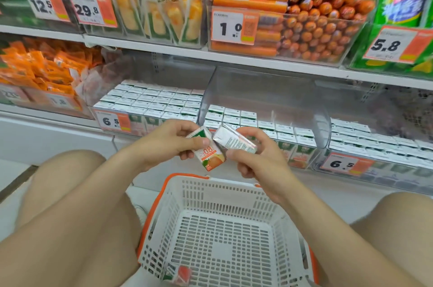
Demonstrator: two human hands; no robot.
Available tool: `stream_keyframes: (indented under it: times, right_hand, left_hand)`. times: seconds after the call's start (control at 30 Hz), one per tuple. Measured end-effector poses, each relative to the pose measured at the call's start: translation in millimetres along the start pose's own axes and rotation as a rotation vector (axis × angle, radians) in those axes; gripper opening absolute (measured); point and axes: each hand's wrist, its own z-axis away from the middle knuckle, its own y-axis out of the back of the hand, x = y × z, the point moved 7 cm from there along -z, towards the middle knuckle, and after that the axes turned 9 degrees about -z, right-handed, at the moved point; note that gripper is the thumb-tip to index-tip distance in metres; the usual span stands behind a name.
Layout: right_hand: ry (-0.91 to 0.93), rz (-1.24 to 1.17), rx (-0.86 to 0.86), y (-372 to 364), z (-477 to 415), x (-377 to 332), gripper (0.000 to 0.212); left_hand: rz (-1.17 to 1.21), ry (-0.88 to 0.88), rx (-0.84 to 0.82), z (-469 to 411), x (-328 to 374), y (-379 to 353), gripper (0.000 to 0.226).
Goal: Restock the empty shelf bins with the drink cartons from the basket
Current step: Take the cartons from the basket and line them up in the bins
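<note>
**Drink cartons.** Two are held above the basket and just before the shelf. An orange-printed carton is pinched between thumb and curled fingers of the left hand. A white-sided carton is gripped likewise by the right hand. Their upper corners are close or touching; which cannot be told.

**Basket**. White mesh with orange handles, set between the knees. One further carton is seen at its near edge.

**Shelf bins.** The left bin is filled in rows and the right bin looks well stocked. The middle bin is stocked at the front only, with bare space behind.

**Step judged in hand.** Placement of a lifted pair, late in the task.

**Next move.** Both cartons are to be turned upright and set into the middle bin's gap, aligned with the standing rows.
</note>
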Motion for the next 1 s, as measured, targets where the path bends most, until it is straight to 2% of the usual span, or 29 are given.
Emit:
stream_keyframes:
  times: [0.07, 0.17, 0.27, 0.43, 0.6, 0.7, 0.8, 0.87, 1.0]
  right_hand:
    - [-0.034, 0.031, 0.024, -2, -5, -4, 0.043]
    - [-0.073, 0.065, 0.027, -9, -18, -4, 0.047]
    - [-0.04, 0.066, 0.025, -23, -32, -5, 0.026]
    - [-0.05, -0.034, 0.057, -48, -54, -8, 0.017]
    - [-0.038, -0.173, -0.012, -87, -88, -15, 0.027]
    - [-0.041, -0.174, -0.091, -118, -110, -22, 0.017]
    - [0.012, -0.006, -0.128, -149, -137, -26, 0.025]
    - [0.1, 0.159, -0.142, -170, -158, -28, 0.032]
    - [0.446, 0.693, -0.126, -206, -203, -36, 0.04]
  left_hand:
    - [-0.008, -0.008, 0.055, -1, 2, 13, 0.022]
    - [-0.014, 0.001, 0.136, -4, 4, 34, 0.033]
    - [0.016, -0.012, 0.188, -8, 8, 52, 0.031]
    - [-0.046, -0.055, 0.26, -16, 7, 90, 0.025]
    - [-0.202, -0.028, 0.492, -17, -9, 156, 0.019]
    - [-0.391, -0.026, 0.694, -21, -21, 195, 0.017]
    - [-0.49, 0.019, 0.767, -27, -34, 220, 0.02]
    - [-0.66, 0.081, 0.818, -32, -47, 238, 0.023]
    - [-0.73, 0.133, 0.905, -36, -64, 258, 0.024]
